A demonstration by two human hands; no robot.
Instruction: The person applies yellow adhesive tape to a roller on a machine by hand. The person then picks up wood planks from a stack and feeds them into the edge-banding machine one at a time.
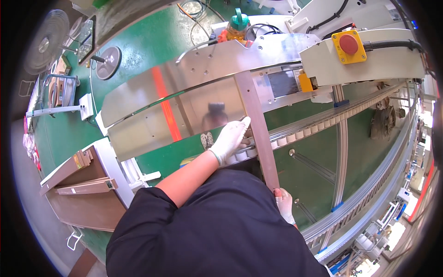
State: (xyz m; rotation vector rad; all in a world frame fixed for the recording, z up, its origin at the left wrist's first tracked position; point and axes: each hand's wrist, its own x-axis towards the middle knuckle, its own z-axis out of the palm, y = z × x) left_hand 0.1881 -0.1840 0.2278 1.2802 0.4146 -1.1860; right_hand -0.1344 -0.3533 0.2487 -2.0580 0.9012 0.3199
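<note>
A long, narrow brown board [261,138] with a small hole near its far end lies across a line of white rollers. My left hand [229,141], in a pale glove, holds the board's left edge, its thumb on top and its other fingers partly hidden beneath. At the near end, my right hand [285,205] grips the board's right side. It is gloved too, with bare fingertips showing, and my dark shirt hides part of it. The board's far end meets the edge of a shiny metal plate [198,108] crossed by an orange-red light stripe.
The roller conveyor [304,133] runs off to the right. A machine housing with a red emergency-stop button [348,45] stands at the far right. On the left, brown boards [87,187] lie on a stack. A round-based stand [109,63] is on the green floor.
</note>
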